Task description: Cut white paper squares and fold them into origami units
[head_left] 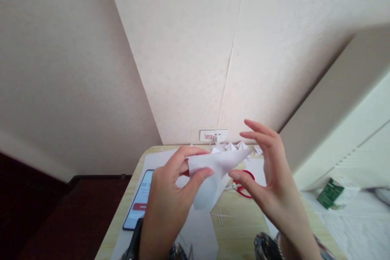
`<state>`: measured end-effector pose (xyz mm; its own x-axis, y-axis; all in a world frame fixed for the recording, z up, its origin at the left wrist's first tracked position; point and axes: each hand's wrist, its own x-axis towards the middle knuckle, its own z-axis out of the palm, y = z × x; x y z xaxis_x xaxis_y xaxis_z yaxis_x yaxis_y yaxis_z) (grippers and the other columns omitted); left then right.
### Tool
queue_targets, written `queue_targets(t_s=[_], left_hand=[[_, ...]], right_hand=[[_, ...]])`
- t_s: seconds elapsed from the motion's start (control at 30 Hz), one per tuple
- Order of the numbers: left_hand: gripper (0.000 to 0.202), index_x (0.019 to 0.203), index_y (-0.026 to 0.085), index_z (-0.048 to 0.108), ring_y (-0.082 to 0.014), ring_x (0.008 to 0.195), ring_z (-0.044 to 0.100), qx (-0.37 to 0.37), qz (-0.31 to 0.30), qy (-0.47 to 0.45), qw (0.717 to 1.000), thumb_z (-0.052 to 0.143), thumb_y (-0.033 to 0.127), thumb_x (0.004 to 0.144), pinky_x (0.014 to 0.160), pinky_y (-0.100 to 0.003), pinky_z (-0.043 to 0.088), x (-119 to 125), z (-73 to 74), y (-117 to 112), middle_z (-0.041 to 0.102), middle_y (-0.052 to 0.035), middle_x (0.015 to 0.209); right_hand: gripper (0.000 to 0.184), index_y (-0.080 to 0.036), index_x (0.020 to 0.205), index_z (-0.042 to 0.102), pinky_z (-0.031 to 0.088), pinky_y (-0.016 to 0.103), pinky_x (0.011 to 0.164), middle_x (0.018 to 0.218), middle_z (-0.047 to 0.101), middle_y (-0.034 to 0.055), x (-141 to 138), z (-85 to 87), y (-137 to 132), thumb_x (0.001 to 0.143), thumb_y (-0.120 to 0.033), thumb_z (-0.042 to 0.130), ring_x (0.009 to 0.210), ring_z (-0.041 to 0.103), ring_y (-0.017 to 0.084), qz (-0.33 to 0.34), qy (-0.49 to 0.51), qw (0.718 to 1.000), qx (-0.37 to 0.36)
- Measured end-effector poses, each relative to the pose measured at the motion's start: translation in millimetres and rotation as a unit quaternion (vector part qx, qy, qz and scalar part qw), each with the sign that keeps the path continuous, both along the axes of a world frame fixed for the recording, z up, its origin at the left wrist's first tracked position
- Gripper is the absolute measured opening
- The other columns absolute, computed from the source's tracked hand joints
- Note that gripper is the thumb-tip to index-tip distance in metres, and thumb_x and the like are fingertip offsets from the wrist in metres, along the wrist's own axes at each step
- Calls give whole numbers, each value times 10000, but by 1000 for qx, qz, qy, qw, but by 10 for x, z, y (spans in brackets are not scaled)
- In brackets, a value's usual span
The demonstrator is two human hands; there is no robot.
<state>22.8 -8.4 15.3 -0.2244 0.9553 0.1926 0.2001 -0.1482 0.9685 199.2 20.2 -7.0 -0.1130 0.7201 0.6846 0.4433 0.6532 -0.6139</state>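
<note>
My left hand pinches a folded sheet of white paper between thumb and fingers, holding it above the table. The paper tapers to a point on the right. My right hand is open just right of that point, thumb and fingers spread apart; its thumb tip is close to the paper's edge, and whether it touches I cannot tell. Below the paper lie scissors with red handles, partly hidden. Several small folded white paper pieces sit along the back of the table.
On the wooden table, a phone with a lit timer screen lies at left on white paper sheets. Thin white sticks or strips lie in front. A wall socket holds a plug. A green box is at right.
</note>
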Motion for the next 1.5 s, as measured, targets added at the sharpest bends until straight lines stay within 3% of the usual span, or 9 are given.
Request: queue_targets(t_s=[0.1, 0.2, 0.33, 0.47, 0.63, 0.87, 1.1, 1.27, 1.5], left_hand=[[198, 943, 292, 742, -174, 729, 753, -10, -58, 58, 997, 781, 213, 766, 665, -238, 500, -31, -37, 20, 809, 54, 839], [281, 1041, 320, 719, -187, 738, 758, -42, -68, 87, 993, 768, 215, 785, 679, -247, 480, -35, -59, 24, 788, 75, 739], [237, 1034, 301, 697, -190, 682, 742, -62, -80, 90, 991, 750, 258, 807, 651, -250, 459, -18, -64, 10, 758, 83, 644], [76, 892, 260, 675, -154, 572, 663, -57, -101, 59, 992, 664, 329, 864, 533, -231, 395, -7, -54, -19, 745, 73, 631], [255, 659, 221, 591, -112, 523, 565, 0, -104, 65, 992, 585, 323, 893, 475, -212, 325, 2, -30, -13, 631, 71, 550], [300, 557, 204, 537, -71, 443, 446, 25, -85, 110, 990, 623, 275, 836, 451, -193, 278, 6, -66, 27, 498, 100, 458], [206, 609, 212, 650, -73, 465, 550, 21, -103, 128, 986, 624, 262, 807, 469, -167, 353, -29, -22, 36, 636, 93, 514], [240, 563, 211, 627, -62, 435, 536, 52, -86, 175, 979, 625, 248, 800, 452, -162, 328, -41, -33, 54, 601, 101, 470], [204, 618, 217, 667, -89, 497, 604, 28, -155, 225, 962, 605, 235, 812, 506, -180, 377, 22, -116, 81, 675, 75, 539]], right_hand=[[292, -294, 1155, 623, 462, 427, 1031, 1325, 588, 75, 6, 39, -45, 889, -335, 735, 1263, 542, 273, 16, -35, 999, -11], [55, -261, 917, 686, 517, 347, 851, 1041, 669, 39, -18, 67, -63, 891, -282, 729, 991, 642, 223, 35, -45, 998, -35], [142, -229, 746, 671, 488, 270, 677, 789, 662, -4, -53, 66, -45, 872, -214, 732, 769, 618, 167, 43, 1, 997, -57], [202, -220, 680, 651, 428, 233, 561, 670, 632, -32, -57, 72, -33, 860, -228, 742, 649, 575, 134, 59, 45, 992, -102], [230, -214, 637, 647, 416, 226, 564, 625, 608, -45, -51, 107, -37, 832, -232, 768, 619, 561, 119, 74, 74, 986, -132], [201, -213, 668, 703, 421, 230, 586, 651, 660, -35, -16, 99, -18, 838, -289, 777, 629, 575, 118, 87, 40, 984, -148], [238, -220, 631, 668, 409, 202, 574, 622, 642, -68, -16, 69, -22, 849, -232, 762, 614, 567, 96, 88, 66, 983, -144], [154, -228, 711, 731, 440, 216, 620, 682, 706, -52, 0, 70, -8, 861, -203, 756, 661, 608, 107, 82, 36, 990, -105], [185, -194, 720, 714, 461, 223, 639, 687, 709, -30, -17, 93, -20, 898, -142, 698, 673, 632, 113, 96, -7, 991, -91]])
